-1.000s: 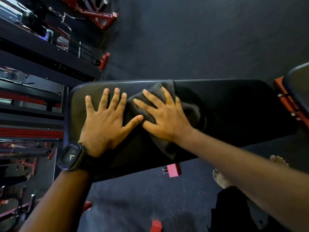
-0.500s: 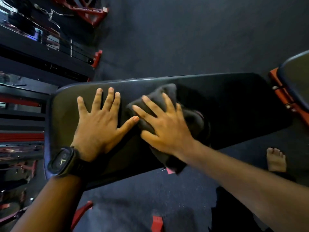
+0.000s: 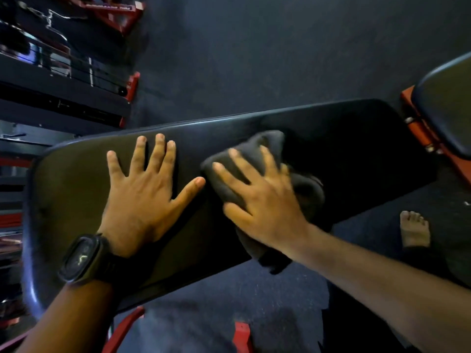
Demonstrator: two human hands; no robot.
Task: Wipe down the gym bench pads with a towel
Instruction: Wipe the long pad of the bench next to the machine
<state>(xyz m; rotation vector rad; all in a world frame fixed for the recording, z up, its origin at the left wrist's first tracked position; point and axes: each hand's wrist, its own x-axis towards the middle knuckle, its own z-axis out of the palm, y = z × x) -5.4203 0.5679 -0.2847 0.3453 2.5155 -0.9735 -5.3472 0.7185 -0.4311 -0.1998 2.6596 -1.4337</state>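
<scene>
A long black bench pad [image 3: 344,138] runs across the view from lower left to upper right. A dark grey towel [image 3: 270,141] lies bunched on its middle, one corner hanging over the near edge. My right hand [image 3: 262,197] presses flat on the towel with fingers spread. My left hand [image 3: 142,189], a black watch on its wrist, rests flat on the bare pad just left of the towel, thumb tip close to the cloth.
A second black pad [image 3: 448,108] on a red frame [image 3: 420,128] adjoins at the right. Red and black gym machines [image 3: 63,72] stand at the left. Dark rubber floor [image 3: 254,47] surrounds the bench. A bare foot [image 3: 414,228] stands at the right.
My right hand has slid the towel to the right along the pad, away from my left hand. The left hand has stayed flat in place.
</scene>
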